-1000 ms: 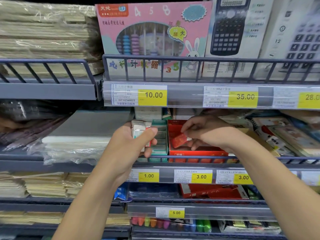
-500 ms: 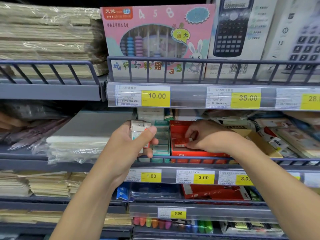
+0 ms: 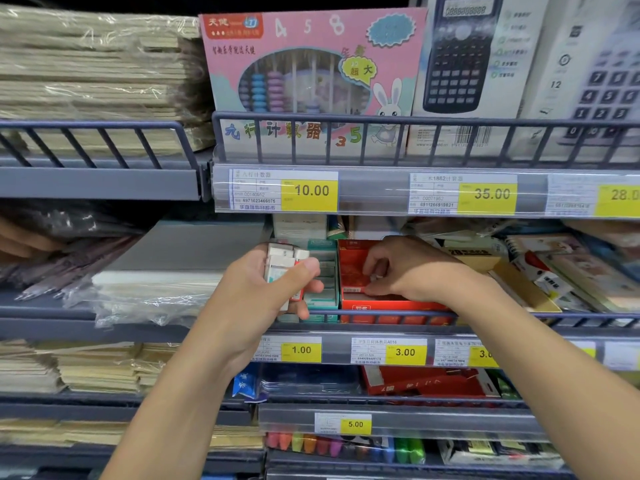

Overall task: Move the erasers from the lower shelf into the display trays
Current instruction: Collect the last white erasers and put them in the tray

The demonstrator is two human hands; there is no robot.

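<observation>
Head view, left hand [image 3: 256, 292] grip clamps eraser stack [image 3: 282, 268], right hand [image 3: 408, 271] seemingly pinching in red tray [image 3: 353, 258]

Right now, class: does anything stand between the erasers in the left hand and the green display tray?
Nothing visible does. The left hand grips a stack of erasers right beside the green tray, above the shelf rail. The right hand is inside the red tray, off to the side.
</observation>
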